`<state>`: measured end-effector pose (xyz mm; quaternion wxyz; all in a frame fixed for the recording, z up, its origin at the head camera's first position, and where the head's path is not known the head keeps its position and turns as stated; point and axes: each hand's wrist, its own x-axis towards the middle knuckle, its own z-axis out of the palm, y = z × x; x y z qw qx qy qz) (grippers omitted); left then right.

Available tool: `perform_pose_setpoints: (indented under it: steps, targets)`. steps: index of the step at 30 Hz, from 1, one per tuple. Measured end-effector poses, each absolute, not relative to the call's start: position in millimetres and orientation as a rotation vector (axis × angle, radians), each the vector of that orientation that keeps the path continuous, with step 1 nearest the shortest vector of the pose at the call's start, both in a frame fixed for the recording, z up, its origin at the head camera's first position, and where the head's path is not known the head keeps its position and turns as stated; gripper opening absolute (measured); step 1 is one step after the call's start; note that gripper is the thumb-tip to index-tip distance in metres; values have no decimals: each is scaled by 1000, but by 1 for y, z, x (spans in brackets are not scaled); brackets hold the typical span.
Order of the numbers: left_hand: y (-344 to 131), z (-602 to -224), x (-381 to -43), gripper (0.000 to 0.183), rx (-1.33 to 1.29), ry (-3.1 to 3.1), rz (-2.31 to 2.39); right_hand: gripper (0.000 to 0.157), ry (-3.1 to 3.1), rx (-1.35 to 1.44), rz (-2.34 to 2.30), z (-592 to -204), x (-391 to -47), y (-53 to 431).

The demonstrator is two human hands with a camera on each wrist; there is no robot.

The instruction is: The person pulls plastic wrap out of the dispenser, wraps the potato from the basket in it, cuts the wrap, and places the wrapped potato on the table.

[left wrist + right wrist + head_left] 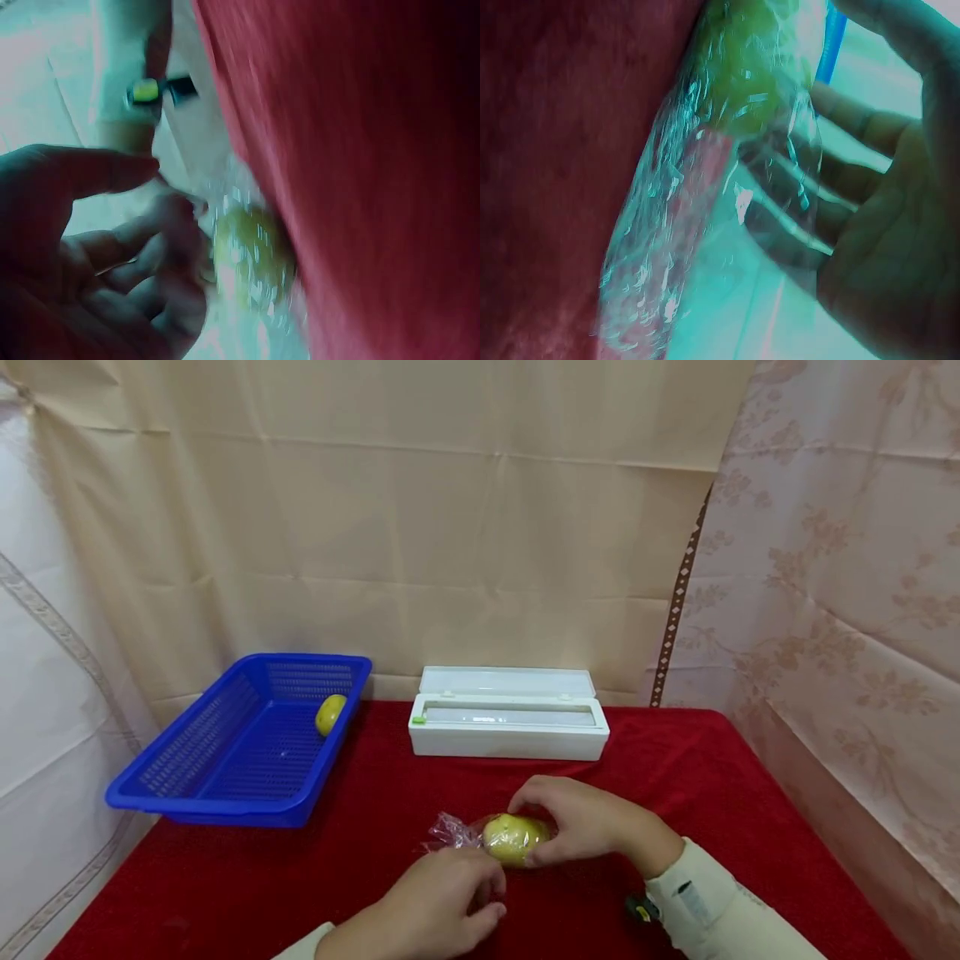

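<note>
A yellow-green round fruit (pixel 512 839) lies on the red cloth, wrapped in clear cling film (pixel 453 832) that bunches up to its left. My right hand (pixel 592 827) holds the fruit from the right, fingers on the far side and thumb on the near side. In the right wrist view, loose film (pixel 652 262) trails from the fruit (pixel 742 75) in front of the fingers. My left hand (pixel 431 902) is just left and near of the fruit, its fingers loosely curled with nothing clearly held. The left wrist view shows the fruit (pixel 251 255) beyond those fingers, blurred.
At the back stands a white cling film dispenser (pixel 510 743), its lid raised and a green slider at its left end. A blue plastic basket (pixel 300 806) on the left contains another yellow fruit (pixel 330 715). The red cloth (pixel 712 777) covers the table; curtains hang behind.
</note>
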<state>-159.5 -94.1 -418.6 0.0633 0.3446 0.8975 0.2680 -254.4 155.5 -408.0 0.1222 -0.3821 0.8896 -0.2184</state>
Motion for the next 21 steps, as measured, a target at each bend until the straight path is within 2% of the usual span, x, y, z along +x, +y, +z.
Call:
perform_pose_setpoints:
  steps: [5,8,10,15,21]
  targets:
    - [-85,-429,-154,25,883,2394,853,69,2734,-1093,-503,-413,-239,147]
    - [-85,-434,-155,32,819,2371,860,76,2865,-1137,-375,-418,-234,140]
    - [-86,-437,-155,34,803,2408,859,76,2932,-1150,-306,-421,-232,135]
    - [-90,-440,-159,39,825,2539,828,62,3024,-1153,-239,-424,-235,130]
    - [-96,-441,-170,45,804,2638,855,48,2976,-1020,-485,-422,-240,134]
